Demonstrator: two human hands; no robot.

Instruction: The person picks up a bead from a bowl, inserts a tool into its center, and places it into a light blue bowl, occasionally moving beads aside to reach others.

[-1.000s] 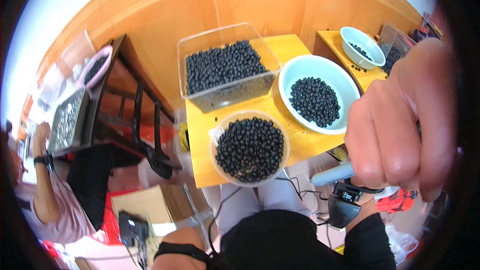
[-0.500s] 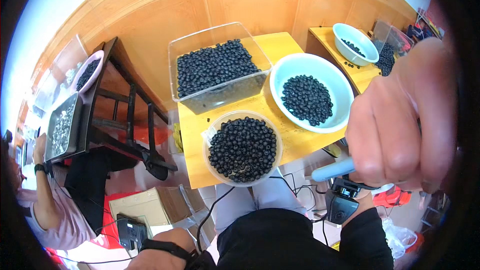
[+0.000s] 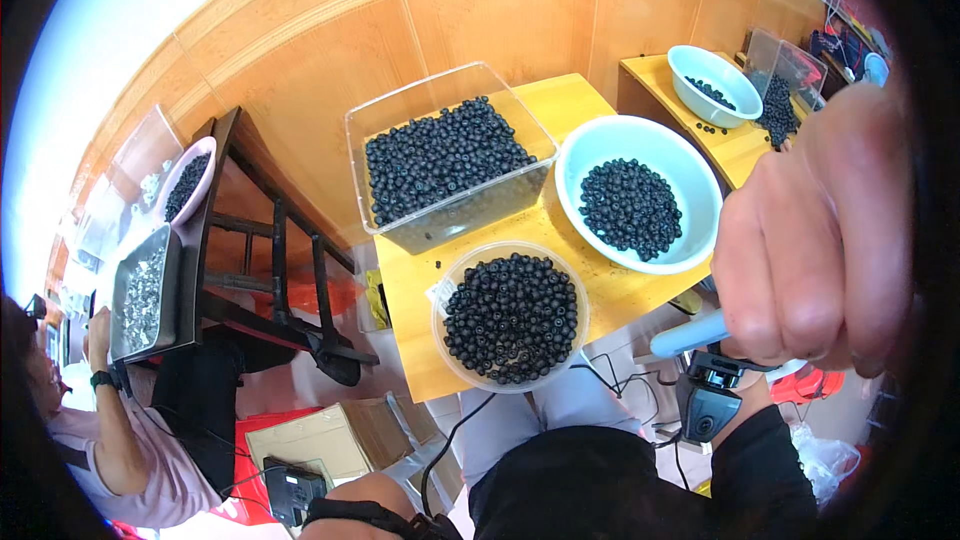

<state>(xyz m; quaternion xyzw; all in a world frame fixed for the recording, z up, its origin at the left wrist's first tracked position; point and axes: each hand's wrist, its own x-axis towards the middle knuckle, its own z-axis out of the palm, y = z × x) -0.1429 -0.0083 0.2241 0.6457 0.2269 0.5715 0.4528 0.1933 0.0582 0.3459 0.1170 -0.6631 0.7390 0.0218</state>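
Note:
My right hand [image 3: 815,240] is raised close at the right, its fingers closed round a light blue rod [image 3: 690,334] with a rounded end. The rest of the rod is hidden by the fist. Of my left arm only a strapped wrist [image 3: 365,508] shows at the lower edge; that hand is out of the picture. Below and left of my right hand, a round clear tub [image 3: 436,325] of black beads [image 3: 510,315] sits at the near table edge. Behind it are a rectangular clear bin [image 3: 455,225] of black beads and a light blue bowl [image 3: 700,190] partly filled with them.
These containers stand on a yellow table [image 3: 410,360]. At the back right, a second yellow table [image 3: 740,165] bears another blue bowl [image 3: 745,90] and spilled beads. A co-worker [image 3: 140,460] sits at a dark table at left. Cables [image 3: 455,440] and a cardboard box [image 3: 310,445] lie below.
The whole view has shifted, so the tables and containers appear a little farther right and lower. My right hand keeps its hold on the blue rod. Less of my left arm shows.

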